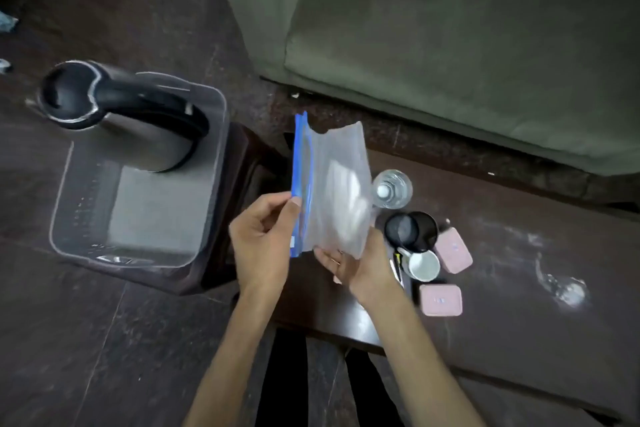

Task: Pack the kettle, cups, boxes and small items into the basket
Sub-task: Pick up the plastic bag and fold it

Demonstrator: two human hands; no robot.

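Note:
A clear plastic zip bag (pixel 332 184) with a blue seal strip and something white inside is held up between both hands. My left hand (pixel 263 236) pinches its blue edge; my right hand (pixel 353 263) grips its lower corner from below. At the left stands the clear plastic basket (pixel 138 253), with the steel kettle (pixel 114 114) and its black handle standing in the far end. On the dark table to the right sit a black cup (pixel 412 230), a white cup (pixel 424 265) and two pink boxes (pixel 453 250) (pixel 441 300).
A clear water bottle (pixel 392 189) stands just behind the cups. A wine glass (pixel 564 284) lies on the table at the right. A green sofa (pixel 450 28) fills the far side. The basket rests on a dark stool (pixel 242 184) over a tiled floor.

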